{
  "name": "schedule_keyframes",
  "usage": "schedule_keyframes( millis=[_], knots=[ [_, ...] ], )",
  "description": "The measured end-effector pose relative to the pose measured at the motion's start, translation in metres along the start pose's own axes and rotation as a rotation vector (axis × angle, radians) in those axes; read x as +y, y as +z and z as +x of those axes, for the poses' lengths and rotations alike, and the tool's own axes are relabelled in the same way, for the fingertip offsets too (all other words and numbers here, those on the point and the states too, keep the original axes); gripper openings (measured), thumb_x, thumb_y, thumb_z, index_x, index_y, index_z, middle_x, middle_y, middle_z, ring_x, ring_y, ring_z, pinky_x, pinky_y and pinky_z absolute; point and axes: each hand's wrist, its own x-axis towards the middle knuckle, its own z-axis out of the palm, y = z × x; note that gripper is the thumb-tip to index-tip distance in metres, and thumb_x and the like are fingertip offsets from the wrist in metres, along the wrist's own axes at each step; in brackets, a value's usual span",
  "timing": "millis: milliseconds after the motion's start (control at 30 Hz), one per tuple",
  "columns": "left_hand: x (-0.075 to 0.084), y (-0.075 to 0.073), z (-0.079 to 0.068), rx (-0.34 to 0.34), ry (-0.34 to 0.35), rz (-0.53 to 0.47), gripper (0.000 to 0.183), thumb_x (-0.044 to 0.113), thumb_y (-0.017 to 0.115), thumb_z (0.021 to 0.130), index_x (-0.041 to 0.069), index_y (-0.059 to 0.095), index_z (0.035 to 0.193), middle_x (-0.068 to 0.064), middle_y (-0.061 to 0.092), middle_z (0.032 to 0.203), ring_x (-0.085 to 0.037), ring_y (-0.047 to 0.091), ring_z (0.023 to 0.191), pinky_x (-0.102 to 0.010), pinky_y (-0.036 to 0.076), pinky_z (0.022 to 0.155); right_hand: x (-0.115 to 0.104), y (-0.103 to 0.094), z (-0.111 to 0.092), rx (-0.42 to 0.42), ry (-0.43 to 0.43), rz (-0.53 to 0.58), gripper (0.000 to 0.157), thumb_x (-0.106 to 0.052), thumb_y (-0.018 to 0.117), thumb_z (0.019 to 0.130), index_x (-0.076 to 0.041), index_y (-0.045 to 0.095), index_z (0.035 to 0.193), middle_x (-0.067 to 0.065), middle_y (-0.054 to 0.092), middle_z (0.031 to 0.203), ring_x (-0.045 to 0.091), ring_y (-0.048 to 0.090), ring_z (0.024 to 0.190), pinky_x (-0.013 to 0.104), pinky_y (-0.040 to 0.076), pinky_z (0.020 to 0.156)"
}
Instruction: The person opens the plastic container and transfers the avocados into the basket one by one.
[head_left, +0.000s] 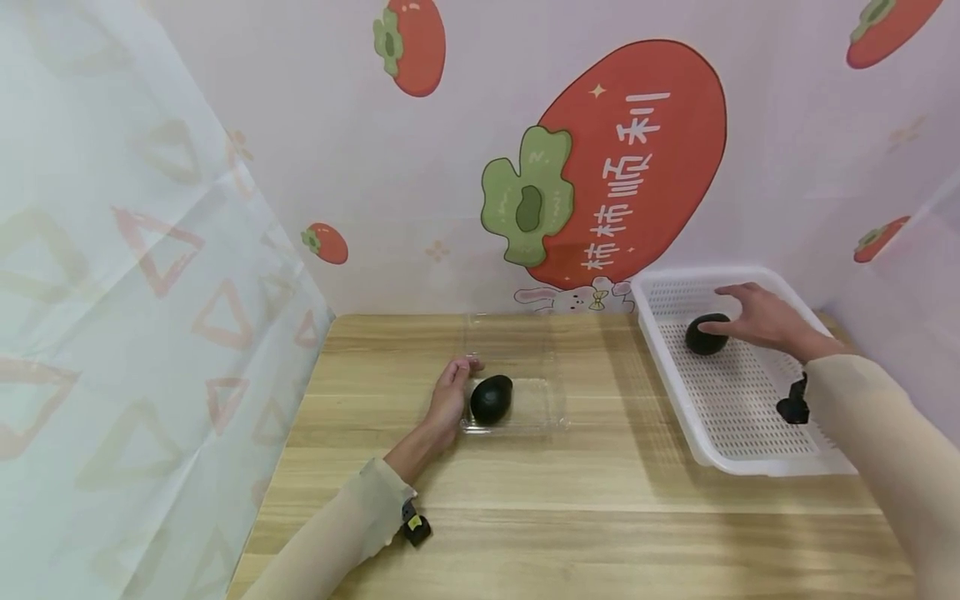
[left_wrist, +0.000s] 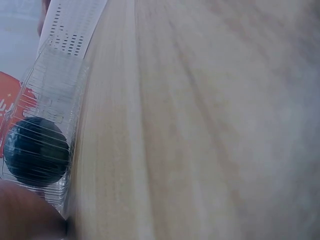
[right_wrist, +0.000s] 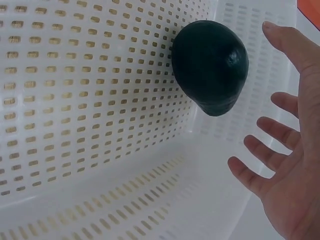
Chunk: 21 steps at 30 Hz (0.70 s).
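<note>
While the left hand [head_left: 448, 398] grips one clear container [head_left: 534, 407], centre frame, the right hand [head_left: 774, 319] spreads its fingers beside one dark avocado [head_left: 704, 335] in one white basket [head_left: 750, 417], frame right. A second avocado [head_left: 491, 399] lies inside the container. One sleeve [head_left: 877, 442] crosses the basket's rim.

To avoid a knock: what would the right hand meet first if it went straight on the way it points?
Probably the dark oval fruit in the white basket; the right hand points toward it, with a gap showing, but depth is unclear.
</note>
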Motion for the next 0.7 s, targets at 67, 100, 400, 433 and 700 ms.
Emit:
schedule_keyframes(
  millis=[67,100,400,433,700],
  knots=[
    [0.000,0.000,0.000,-0.001,0.002,0.004,0.036,0.024,0.038,0.116,-0.001,0.056,0.135,-0.017,0.059,0.144,-0.028,0.036,0.152,-0.049,0.014,0.131,-0.001,-0.004,-0.002,0.008,0.002,-0.008,0.089,-0.049,0.079,0.092,0.013,0.047,0.147,0.045,0.041,0.147,0.060,0.044,0.131,0.076,0.039,0.106],
    [0.000,0.001,0.000,0.000,0.004,0.004,0.036,0.023,0.038,0.116,-0.001,0.056,0.135,-0.017,0.059,0.144,-0.028,0.035,0.152,-0.049,0.014,0.131,-0.002,-0.006,-0.003,0.012,0.002,-0.008,0.090,-0.049,0.079,0.092,0.013,0.046,0.147,0.045,0.041,0.148,0.060,0.043,0.132,0.076,0.038,0.107],
    [-0.001,0.001,0.001,0.005,0.003,0.005,0.035,0.022,0.037,0.116,-0.001,0.056,0.135,-0.017,0.059,0.142,-0.029,0.037,0.151,-0.050,0.015,0.131,-0.009,-0.021,-0.006,0.024,0.023,0.010,0.093,-0.052,0.076,0.093,0.010,0.041,0.152,0.043,0.034,0.154,0.062,0.036,0.137,0.083,0.033,0.107],
    [-0.001,0.001,0.001,0.005,0.003,0.005,0.035,0.022,0.037,0.116,-0.001,0.056,0.135,-0.017,0.059,0.142,-0.029,0.038,0.150,-0.050,0.015,0.131,-0.011,-0.022,-0.006,0.031,0.020,0.013,0.093,-0.053,0.077,0.092,0.009,0.041,0.152,0.043,0.034,0.154,0.062,0.037,0.136,0.083,0.033,0.105],
    [0.000,0.002,0.001,0.007,0.007,0.000,0.034,0.021,0.037,0.116,-0.001,0.056,0.133,-0.018,0.059,0.142,-0.029,0.039,0.149,-0.049,0.016,0.130,-0.029,-0.034,-0.008,0.031,0.023,0.020,0.097,-0.055,0.078,0.090,0.004,0.039,0.156,0.041,0.031,0.157,0.062,0.040,0.133,0.084,0.038,0.100]
  ],
)
